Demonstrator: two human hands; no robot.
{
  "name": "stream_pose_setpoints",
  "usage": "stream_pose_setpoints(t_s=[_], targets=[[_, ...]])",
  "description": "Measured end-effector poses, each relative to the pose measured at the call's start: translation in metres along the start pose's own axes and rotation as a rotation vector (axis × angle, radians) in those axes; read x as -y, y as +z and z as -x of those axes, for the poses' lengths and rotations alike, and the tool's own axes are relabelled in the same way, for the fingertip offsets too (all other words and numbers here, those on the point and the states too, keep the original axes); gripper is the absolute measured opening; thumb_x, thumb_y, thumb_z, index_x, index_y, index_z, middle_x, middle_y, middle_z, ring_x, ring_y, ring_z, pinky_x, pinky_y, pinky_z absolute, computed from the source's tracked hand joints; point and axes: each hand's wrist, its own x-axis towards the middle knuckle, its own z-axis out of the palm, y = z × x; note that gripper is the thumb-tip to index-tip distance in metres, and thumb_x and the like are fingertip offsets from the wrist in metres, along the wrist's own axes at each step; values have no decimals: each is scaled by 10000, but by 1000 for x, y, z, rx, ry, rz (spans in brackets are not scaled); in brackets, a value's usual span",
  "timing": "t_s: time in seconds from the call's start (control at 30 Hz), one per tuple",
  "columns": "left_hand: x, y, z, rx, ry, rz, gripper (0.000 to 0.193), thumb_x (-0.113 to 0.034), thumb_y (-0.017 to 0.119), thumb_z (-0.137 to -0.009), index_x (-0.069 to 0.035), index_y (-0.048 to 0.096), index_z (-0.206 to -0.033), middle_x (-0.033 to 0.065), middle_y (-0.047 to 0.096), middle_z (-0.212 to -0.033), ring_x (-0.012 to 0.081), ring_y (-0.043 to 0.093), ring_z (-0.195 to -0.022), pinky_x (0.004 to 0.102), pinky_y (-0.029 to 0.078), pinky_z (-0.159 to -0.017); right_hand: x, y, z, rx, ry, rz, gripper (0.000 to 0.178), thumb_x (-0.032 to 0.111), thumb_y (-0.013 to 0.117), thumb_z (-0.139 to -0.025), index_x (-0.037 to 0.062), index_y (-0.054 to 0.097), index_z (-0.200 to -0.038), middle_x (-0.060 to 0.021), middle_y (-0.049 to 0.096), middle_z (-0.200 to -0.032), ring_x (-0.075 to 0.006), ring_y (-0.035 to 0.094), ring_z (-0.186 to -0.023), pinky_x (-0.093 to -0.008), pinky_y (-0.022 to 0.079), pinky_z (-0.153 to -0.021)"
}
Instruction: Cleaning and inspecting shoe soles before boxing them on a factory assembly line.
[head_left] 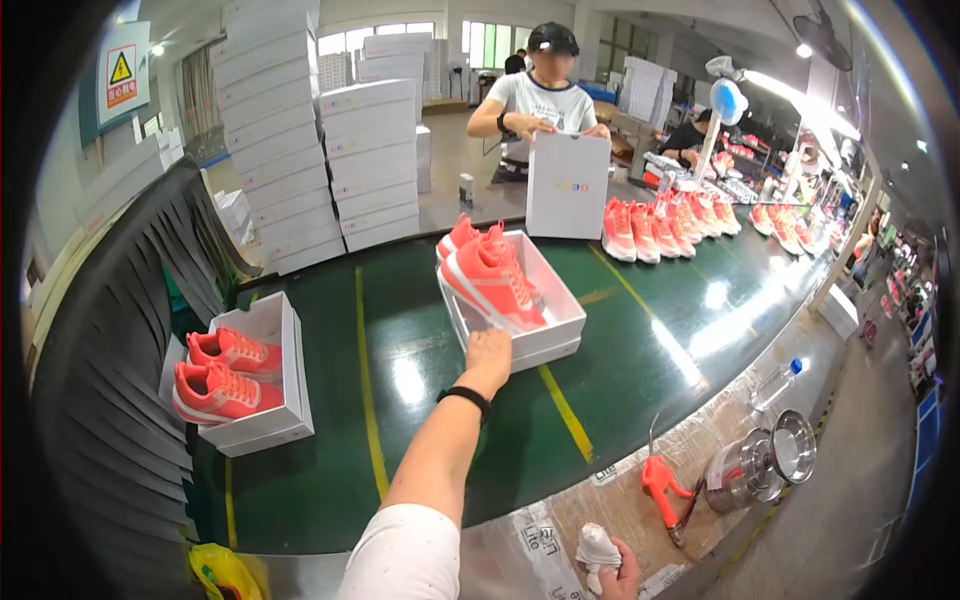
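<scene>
My left hand (pixel 489 360), a black band on its wrist, reaches forward and is closed on the near wall of an open white shoe box (pixel 548 350). In that box a pair of coral-red sneakers (pixel 493 283) with white soles sits tilted, partly above the rim. At the lower edge my right hand (pixel 622 577) is closed around a crumpled white cloth-like wad (pixel 597 547); part of this hand is cut off by the frame. To the left, another open white shoe box (pixel 262 440) holds a second coral pair (pixel 228 375).
Across the green conveyor belt (pixel 420 420), a co-worker (pixel 545 105) holds an upright white box (pixel 567 187). Rows of coral sneakers (pixel 665 228) stand at right. White boxes (pixel 375 160) are stacked behind. A red air gun (pixel 663 490), metal canister (pixel 740 470) and bottle (pixel 775 385) stand near right.
</scene>
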Motion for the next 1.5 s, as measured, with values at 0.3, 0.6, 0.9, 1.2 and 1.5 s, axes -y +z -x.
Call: stream_pose_setpoints(t_s=[0.3,0.6,0.9,1.2,1.5], targets=[[80,-55,121,34,92,18,162,-211,619,-790,-70,585,-863,129,603,-882,292,592,-877,401,409,-811,9,-7,2,-30,-13,123,434,136,488,-872,11,455,-1287,-188,551,-1192,-283,513,-1130,-351,387,-962],[129,-111,182,478,-42,-49,486,-514,730,-637,-96,691,-882,103,682,-863,273,655,-855,385,514,-735,3,-4,6,-62,-92,124,408,162,497,-891,15,468,-1271,-177,560,-1174,-275,522,-1111,-351,402,-940],[133,-109,185,490,-118,-85,451,-578,705,-631,-206,716,-885,51,687,-833,250,663,-816,372,517,-721,4,-2,3,-27,9,41,395,191,494,-915,13,465,-1267,-153,555,-1179,-245,511,-1109,-342,398,-941],[95,-94,169,279,-109,3,382,-473,697,-693,-112,696,-818,99,674,-810,273,660,-793,389,516,-672,-18,-6,-1,-14,28,3,402,166,487,-898,-11,465,-1258,-172,575,-1141,-265,536,-1063,-356,412,-916],[82,-99,158,308,-149,14,376,-447,700,-707,-103,693,-858,99,669,-800,286,661,-765,386,523,-686,7,1,5,-37,36,-20,425,131,465,-870,-14,453,-1269,-171,572,-1143,-249,533,-1073,-352,408,-929]])
